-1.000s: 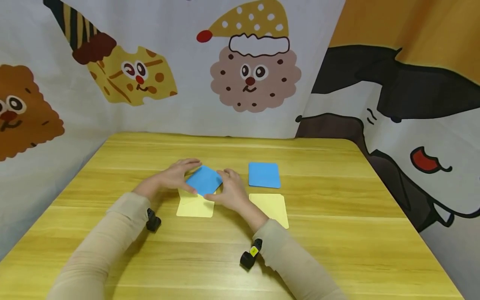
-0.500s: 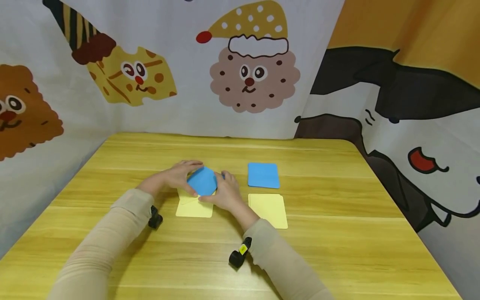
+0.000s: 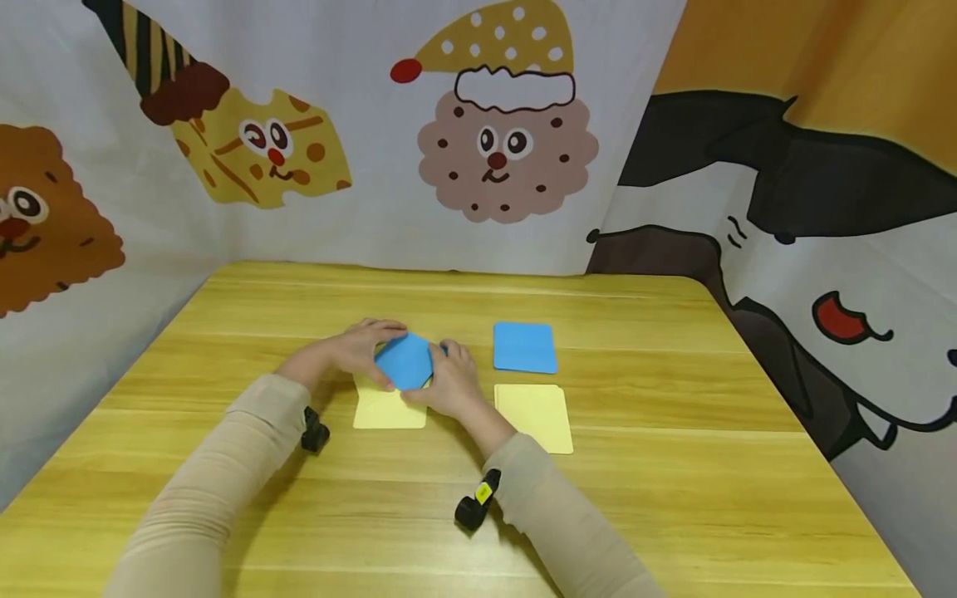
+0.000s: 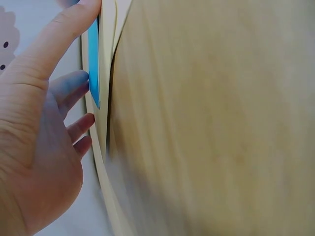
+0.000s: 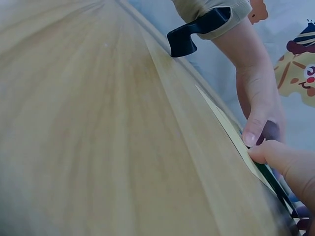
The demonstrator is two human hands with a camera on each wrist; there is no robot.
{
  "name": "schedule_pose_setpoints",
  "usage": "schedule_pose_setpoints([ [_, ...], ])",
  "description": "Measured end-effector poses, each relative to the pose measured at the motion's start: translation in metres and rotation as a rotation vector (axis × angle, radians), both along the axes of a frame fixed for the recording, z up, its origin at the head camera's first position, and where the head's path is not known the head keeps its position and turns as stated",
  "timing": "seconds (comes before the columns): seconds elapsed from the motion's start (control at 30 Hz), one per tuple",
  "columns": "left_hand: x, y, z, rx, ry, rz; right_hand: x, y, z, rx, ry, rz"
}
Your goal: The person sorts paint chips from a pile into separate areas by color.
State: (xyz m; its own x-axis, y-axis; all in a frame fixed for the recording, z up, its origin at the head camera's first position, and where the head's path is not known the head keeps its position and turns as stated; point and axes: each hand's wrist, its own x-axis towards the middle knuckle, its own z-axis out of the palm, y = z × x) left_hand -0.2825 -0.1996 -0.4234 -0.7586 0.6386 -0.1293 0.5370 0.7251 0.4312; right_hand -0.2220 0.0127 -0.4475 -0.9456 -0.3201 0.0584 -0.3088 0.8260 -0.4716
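A small blue paper square (image 3: 404, 360) sits turned like a diamond on top of a yellow paper square (image 3: 389, 410) in the middle of the wooden table (image 3: 673, 498). My left hand (image 3: 357, 347) holds its left side, thumb at the lower edge and fingers over the top. My right hand (image 3: 447, 380) grips its right and lower edge. In the left wrist view the blue paper (image 4: 93, 73) shows edge-on between thumb and fingers of the left hand (image 4: 44, 128). In the right wrist view my right hand (image 5: 285, 164) has its thumb against the yellow paper (image 5: 224, 125).
A second blue square (image 3: 525, 347) lies flat to the right, with a second yellow square (image 3: 534, 418) just in front of it. Printed cartoon cloth (image 3: 493, 133) hangs behind and beside the table. Bare wood surrounds the papers.
Both hands have closed in on the blue paper, which now looks smaller and more covered than a second ago. The other papers have not moved.
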Motion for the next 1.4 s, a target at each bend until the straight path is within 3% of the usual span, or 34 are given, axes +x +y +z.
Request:
schedule_pose_setpoints([
  [0.27,0.000,0.000,-0.002,-0.001,0.008,-0.014,-0.001,0.001,0.000,0.001,-0.007,0.010],
  [0.7,0.006,0.002,0.006,0.058,0.008,0.004,-0.005,0.015,0.005,-0.110,-0.025,0.081],
  [1.4,0.013,0.024,0.009,0.165,0.155,0.021,-0.010,0.049,0.019,-0.162,0.005,0.182],
])
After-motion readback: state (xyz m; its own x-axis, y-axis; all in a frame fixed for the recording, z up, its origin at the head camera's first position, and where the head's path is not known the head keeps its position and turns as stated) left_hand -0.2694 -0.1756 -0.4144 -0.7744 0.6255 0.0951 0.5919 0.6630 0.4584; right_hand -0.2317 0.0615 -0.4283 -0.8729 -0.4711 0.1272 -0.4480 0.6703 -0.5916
